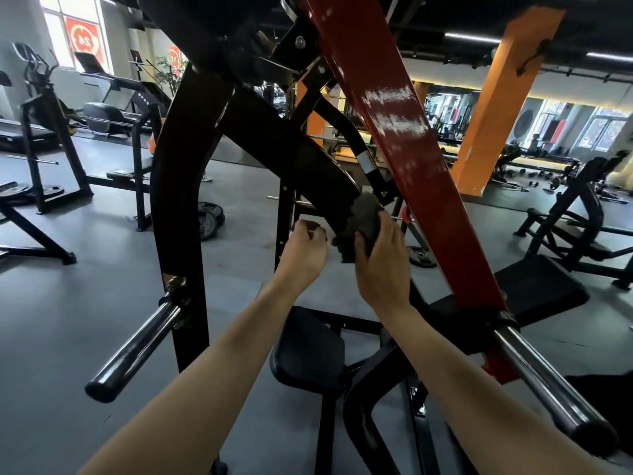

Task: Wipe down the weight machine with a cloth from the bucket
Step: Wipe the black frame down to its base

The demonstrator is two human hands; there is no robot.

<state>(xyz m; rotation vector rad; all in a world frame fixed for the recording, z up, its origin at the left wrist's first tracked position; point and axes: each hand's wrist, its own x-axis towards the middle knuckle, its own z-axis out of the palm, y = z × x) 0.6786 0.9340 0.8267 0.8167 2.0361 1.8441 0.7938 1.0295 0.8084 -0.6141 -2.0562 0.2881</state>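
Observation:
The weight machine fills the view, with a curved black arm (294,156) slanting down the middle and a red arm (407,145) to its right showing wet streaks. My right hand (380,265) grips a dark grey cloth (363,224) and presses it against the lower end of the black arm. My left hand (306,250) hovers just left of the cloth with its fingers curled, holding nothing. No bucket is in view.
Chrome plate pegs stick out at lower left (137,347) and lower right (548,378). A black seat pad (308,351) sits below my arms. Weight plates (209,219) lie on the grey floor. Benches, treadmills and an orange pillar (496,101) stand around.

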